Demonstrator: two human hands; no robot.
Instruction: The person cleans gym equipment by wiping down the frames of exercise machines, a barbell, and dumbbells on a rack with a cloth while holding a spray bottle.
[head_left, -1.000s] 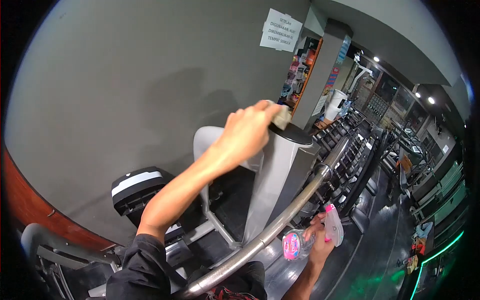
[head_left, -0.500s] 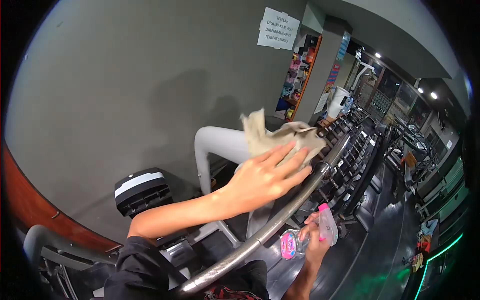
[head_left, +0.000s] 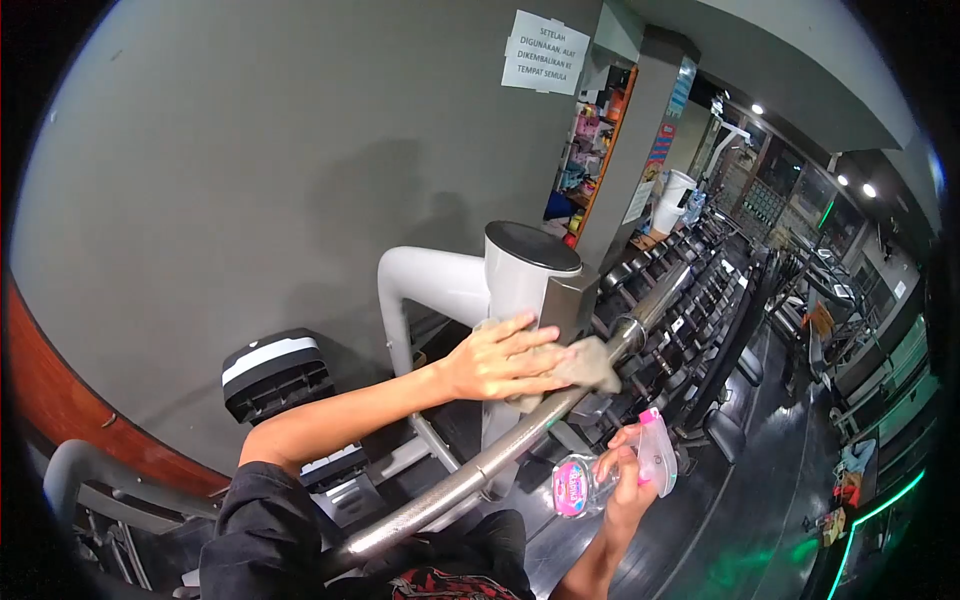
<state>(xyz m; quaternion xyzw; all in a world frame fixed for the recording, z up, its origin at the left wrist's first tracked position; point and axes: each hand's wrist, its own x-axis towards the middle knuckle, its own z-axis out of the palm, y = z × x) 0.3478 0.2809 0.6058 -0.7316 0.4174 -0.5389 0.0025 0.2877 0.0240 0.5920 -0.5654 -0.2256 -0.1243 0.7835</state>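
left hand point(head_left: 503, 362) spread over cloth point(head_left: 592, 367) by metal bar point(head_left: 500, 455); right hand point(head_left: 622, 477) curled around spray bottle point(head_left: 572, 487)

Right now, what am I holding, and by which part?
Your right hand grips a spray bottle around its neck, below the spray head. Your left hand lies spread over a cloth; I cannot tell whether it grips it.

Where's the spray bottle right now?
In the head view, the spray bottle is right of and below centre, gripped in the right hand, to the right of the knurled metal bar.
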